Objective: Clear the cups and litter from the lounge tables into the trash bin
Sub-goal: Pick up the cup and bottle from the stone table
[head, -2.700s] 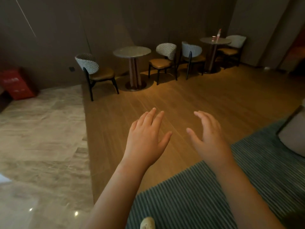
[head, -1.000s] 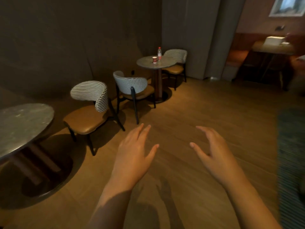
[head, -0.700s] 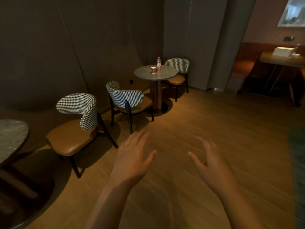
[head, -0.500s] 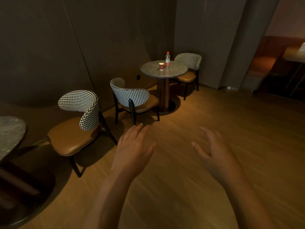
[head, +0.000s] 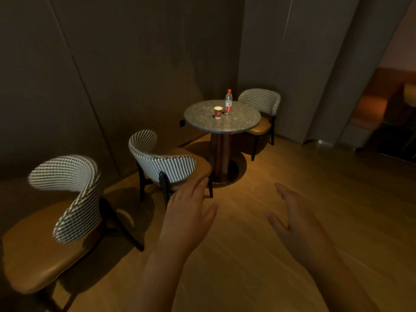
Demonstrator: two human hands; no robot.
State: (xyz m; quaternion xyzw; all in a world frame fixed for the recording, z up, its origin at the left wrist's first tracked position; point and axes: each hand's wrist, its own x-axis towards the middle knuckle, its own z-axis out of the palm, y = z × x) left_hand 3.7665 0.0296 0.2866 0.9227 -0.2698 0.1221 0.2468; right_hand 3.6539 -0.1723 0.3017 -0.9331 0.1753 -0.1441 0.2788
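Near chair (head: pixel 56 212) at far left, checked back, tan seat, partly cut by the frame edge, slightly blurred. Second chair (head: pixel 167 164) right of it, same checked back, tan seat tucked toward the table. Dark panel wall (head: pixel 101 75) behind both.

Left hand (head: pixel 188 218) low centre, palm down, fingers straight and together, thumb out, holding nothing, over the wood floor (head: pixel 247 255); fingertips overlap the second chair's seat edge in view, contact cannot be told.

Round stone-top table (head: pixel 243 124) on a dark pedestal, upper centre, well beyond both hands. Cup (head: pixel 218 112), red with a pale rim, upright on the table left of centre. Bottle (head: pixel 228 102), clear, red cap and red label, upright just right of and behind the cup, near it but apart. Third chair (head: pixel 261 109) behind the table on its right side.

Right hand (head: pixel 297 224) low right, fingers loosely spread and relaxed, holding nothing, over the floor, apart from the left hand.

Far right: dim doorway with orange-lit furniture, too blurred to tell.
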